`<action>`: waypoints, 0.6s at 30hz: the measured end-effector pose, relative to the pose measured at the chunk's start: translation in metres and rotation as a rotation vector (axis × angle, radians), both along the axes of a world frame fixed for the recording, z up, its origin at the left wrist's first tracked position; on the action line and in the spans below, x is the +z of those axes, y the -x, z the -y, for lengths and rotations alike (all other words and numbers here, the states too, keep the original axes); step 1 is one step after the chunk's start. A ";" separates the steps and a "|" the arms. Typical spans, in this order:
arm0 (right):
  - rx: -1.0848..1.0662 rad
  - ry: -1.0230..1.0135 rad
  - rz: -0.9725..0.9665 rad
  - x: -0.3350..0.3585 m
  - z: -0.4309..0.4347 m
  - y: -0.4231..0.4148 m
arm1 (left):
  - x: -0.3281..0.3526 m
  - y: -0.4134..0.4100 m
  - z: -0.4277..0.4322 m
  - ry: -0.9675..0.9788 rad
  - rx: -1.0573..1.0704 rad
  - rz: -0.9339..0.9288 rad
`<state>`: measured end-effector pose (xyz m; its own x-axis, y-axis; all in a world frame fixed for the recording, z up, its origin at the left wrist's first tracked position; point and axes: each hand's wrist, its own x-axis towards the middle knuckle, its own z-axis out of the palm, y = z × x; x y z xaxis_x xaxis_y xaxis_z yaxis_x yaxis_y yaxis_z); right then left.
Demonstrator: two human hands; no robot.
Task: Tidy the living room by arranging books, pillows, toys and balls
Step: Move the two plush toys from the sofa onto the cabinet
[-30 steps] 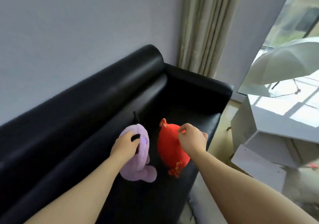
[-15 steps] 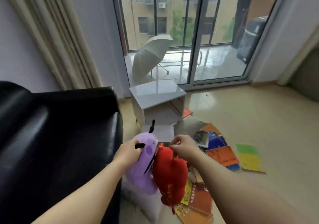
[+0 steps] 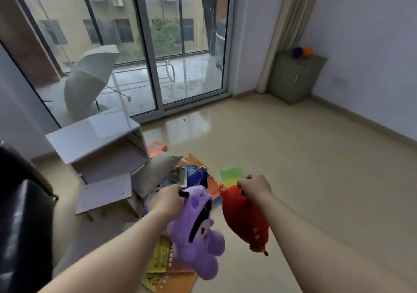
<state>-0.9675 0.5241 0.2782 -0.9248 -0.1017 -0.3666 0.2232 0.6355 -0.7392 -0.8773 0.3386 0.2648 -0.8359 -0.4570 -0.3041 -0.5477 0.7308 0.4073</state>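
Note:
My left hand (image 3: 167,200) grips the top of a purple plush toy (image 3: 198,234) that hangs in the air over the floor. Beside it, my right hand (image 3: 255,186) pinches the top of a red plush toy (image 3: 243,220), which dangles below it. Under both toys several books (image 3: 191,175) lie scattered on the floor, with yellow and orange ones (image 3: 162,263) nearest me. A grey pillow (image 3: 153,173) leans against a white shelf unit (image 3: 94,139). Far off, a purple ball (image 3: 297,51) and an orange ball (image 3: 307,50) sit on a grey cabinet (image 3: 293,78).
The black sofa's arm (image 3: 22,213) fills the left edge. A white loose board (image 3: 103,191) lies in front of the shelf unit. Glass sliding doors (image 3: 135,44) face me, with a white umbrella (image 3: 90,76) outside. Bare tiled floor (image 3: 316,157) stretches to the right.
I have lifted both plush toys off the sofa and turned right, away from it. The toys now hang over the books on the floor, facing the room and the far cabinet.

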 end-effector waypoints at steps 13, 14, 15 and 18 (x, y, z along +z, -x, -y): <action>-0.404 0.109 0.061 -0.009 -0.116 0.196 | -0.027 0.257 -0.085 -0.034 -0.224 -0.002; -0.401 0.106 0.059 -0.007 -0.116 0.222 | -0.025 0.284 -0.084 -0.035 -0.226 -0.004; -0.407 0.109 0.052 -0.005 -0.117 0.247 | -0.022 0.309 -0.082 -0.029 -0.227 -0.002; -0.451 0.103 0.012 0.004 -0.118 0.327 | -0.011 0.387 -0.079 -0.002 -0.247 0.003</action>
